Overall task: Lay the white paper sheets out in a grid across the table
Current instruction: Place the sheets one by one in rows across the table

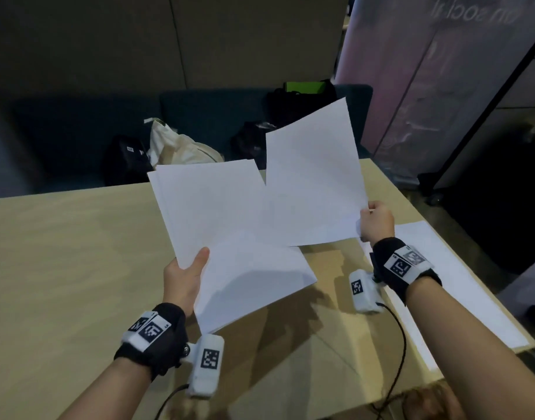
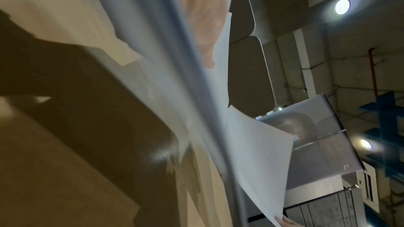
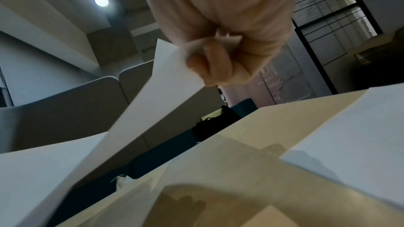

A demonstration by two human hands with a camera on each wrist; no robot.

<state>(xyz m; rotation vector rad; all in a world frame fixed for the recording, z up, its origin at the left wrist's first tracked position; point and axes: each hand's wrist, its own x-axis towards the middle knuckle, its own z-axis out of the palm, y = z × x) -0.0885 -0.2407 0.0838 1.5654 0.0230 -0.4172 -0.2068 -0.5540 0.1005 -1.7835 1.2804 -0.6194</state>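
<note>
Not much can be read here. The tall pale panel [image 1: 427, 86] at the far right carries mirrored lettering near its top, something like "social", and the rest of its print is too faint to make out. A small white tag on the dark bag [image 1: 125, 160] behind the table is too small to read. Both wrists wear black straps with white blocks bearing square black-and-white code markers.

The left hand [image 1: 185, 275] is raised above the table [image 1: 63, 253], palm turned inward, its thumb lying on top of a stack [image 1: 223, 225] of white sheets near the stack's left edge; the fingers are hidden under the paper, so it holds the stack between thumb and fingers. The stack tilts up and away, clear of the tabletop.

The right hand [image 1: 376, 221] is held further out and to the right, curled into a loose fist, pinching the lower right corner of a single sheet [image 1: 313, 177]. In the right wrist view that corner is crumpled between the thumb and curled fingers [image 3: 215, 61]. This sheet stands tilted in the air, its lower left part overlapping the stack.

One more sheet, the flat sheet [image 1: 460, 280], lies on the table along its right edge, below the right forearm.
</note>
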